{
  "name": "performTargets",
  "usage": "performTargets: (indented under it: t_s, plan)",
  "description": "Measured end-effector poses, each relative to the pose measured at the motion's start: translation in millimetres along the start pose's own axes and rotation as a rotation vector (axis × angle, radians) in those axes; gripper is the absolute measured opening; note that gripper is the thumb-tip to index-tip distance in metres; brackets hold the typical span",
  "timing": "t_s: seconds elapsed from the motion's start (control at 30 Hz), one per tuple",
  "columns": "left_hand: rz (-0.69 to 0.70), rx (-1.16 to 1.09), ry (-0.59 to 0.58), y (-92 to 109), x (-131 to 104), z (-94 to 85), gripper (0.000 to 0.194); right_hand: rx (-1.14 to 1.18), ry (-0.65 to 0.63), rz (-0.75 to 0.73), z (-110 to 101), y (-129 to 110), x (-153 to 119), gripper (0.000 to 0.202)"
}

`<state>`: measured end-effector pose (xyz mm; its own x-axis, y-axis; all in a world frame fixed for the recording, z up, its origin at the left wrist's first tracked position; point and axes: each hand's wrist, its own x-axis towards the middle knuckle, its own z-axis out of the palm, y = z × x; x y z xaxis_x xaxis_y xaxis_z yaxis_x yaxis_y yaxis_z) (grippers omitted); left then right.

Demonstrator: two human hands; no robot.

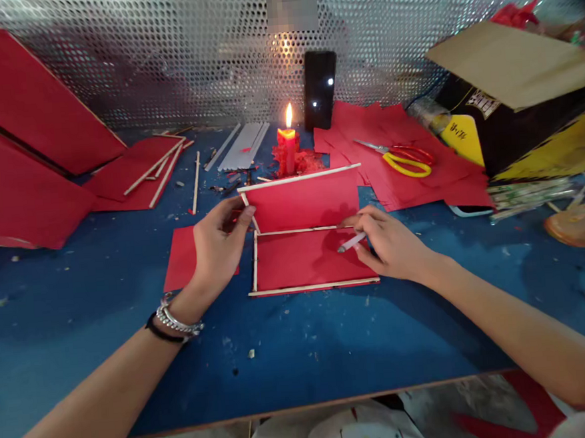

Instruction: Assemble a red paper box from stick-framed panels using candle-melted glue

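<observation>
A red paper panel (pixel 305 258) edged with thin pale sticks lies flat on the blue table. Joined or set along its far edge, a second red panel (pixel 306 201) tilts up, also bordered by sticks. My left hand (pixel 223 234) pinches the left edge of the tilted panel between thumb and fingers. In my right hand (pixel 387 242) is a short whitish stick with a dark tip (pixel 350 243), held over the right part of the flat panel. My right fingertips are near the seam between the panels; whether they touch it I cannot tell.
Behind the panels burns a red candle (pixel 290 146), with a black phone (pixel 319 90) upright beside it. Scissors (pixel 403 161) lie on red paper sheets (pixel 357 134). Large red panels (pixel 38 103) stand left; loose sticks (pixel 196 182) lie nearby. An open box (pixel 525 109) stands right.
</observation>
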<state>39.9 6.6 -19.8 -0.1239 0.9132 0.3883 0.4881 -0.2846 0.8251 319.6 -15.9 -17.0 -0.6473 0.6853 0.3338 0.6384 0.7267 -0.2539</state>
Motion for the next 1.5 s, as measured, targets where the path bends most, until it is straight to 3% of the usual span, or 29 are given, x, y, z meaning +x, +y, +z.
performTargets:
  t_s: [0.23,0.53,0.67,0.73,0.8,0.87,0.93,0.97,1.03,1.2,1.5]
  plan:
    - [0.016,0.049,-0.009,0,-2,-1.1,0.024,-0.095,-0.033,0.005,2,-2,2,0.015]
    - [0.164,0.224,-0.048,0,-3,-6.4,0.027,-0.123,-0.022,0.031,4,-5,3,0.013]
    - [0.280,0.249,-0.033,12,-6,-15.0,0.034,-0.127,-0.029,0.035,3,-7,4,0.012]
    - [0.370,0.266,0.073,19,-11,-21.7,0.035,-0.133,-0.041,0.043,3,-7,4,0.012]
    - [0.550,0.281,0.144,24,-17,-26.8,0.027,-0.155,-0.058,0.051,3,-7,4,0.013]
    - [0.761,0.321,0.001,29,-23,-26.6,0.016,-0.174,-0.076,0.056,3,-7,4,0.015]
    - [0.889,0.431,-0.271,34,-29,-19.2,0.005,-0.163,-0.083,0.057,3,-7,3,0.015]
    - [0.900,0.514,-0.387,35,-32,-13.4,0.005,-0.150,-0.080,0.057,3,-6,3,0.015]
    - [0.874,0.666,-0.489,37,-38,0.1,0.019,-0.124,-0.067,0.053,3,-5,3,0.016]
    - [0.773,0.850,-0.562,33,-49,20.1,0.037,-0.089,-0.033,0.052,2,-5,2,0.014]
    - [0.679,0.916,-0.555,34,-55,21.7,0.039,-0.152,-0.017,0.011,8,-3,0,0.009]
